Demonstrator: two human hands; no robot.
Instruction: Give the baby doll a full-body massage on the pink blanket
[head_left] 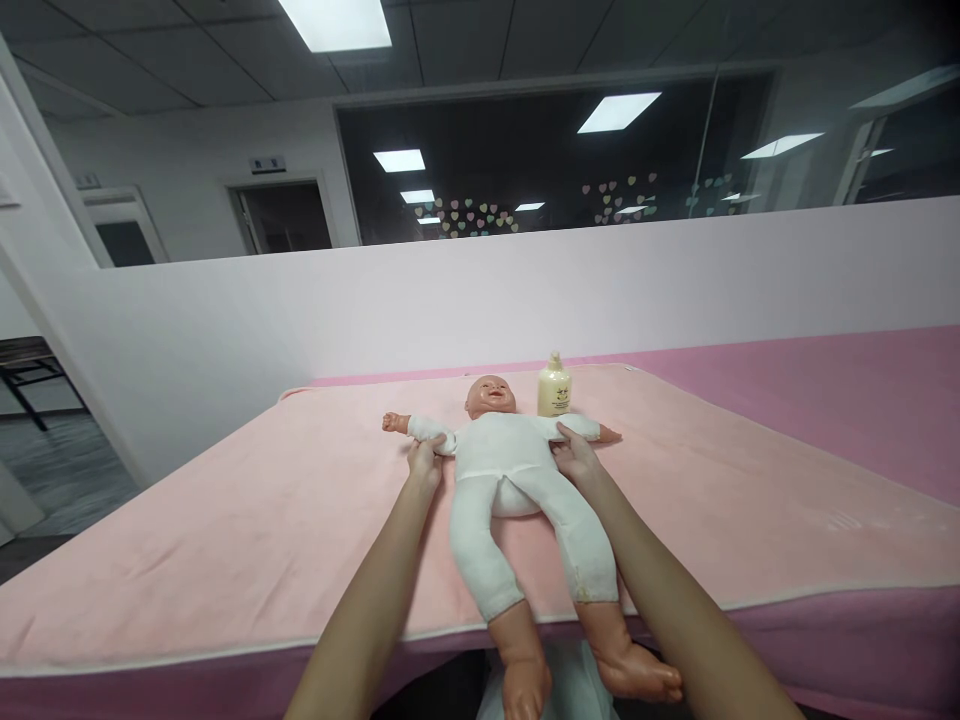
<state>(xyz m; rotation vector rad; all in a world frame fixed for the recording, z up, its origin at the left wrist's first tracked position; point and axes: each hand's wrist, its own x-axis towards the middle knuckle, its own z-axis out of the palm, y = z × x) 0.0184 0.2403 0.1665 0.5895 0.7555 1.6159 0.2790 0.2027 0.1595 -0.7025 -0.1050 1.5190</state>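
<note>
A baby doll (504,450) with a white cloth body lies on its back, head away from me and arms spread. Its bare feet hang over the near edge of the padded surface. My left hand (426,457) is closed around the doll's white upper arm on the left side, thumb on top. On the other side, my right hand (576,455) grips the opposite upper arm near the shoulder, its fingers partly hidden beneath. Beyond that arm, close to the doll's head, stands a pale yellow pump bottle (554,388) with print on its front.
A pink towel-like cover (300,510) with white edging lies over the surface. Behind it rises a low white wall (450,310), with a dark window (525,140) above. A dark-legged table (37,375) stands at far left.
</note>
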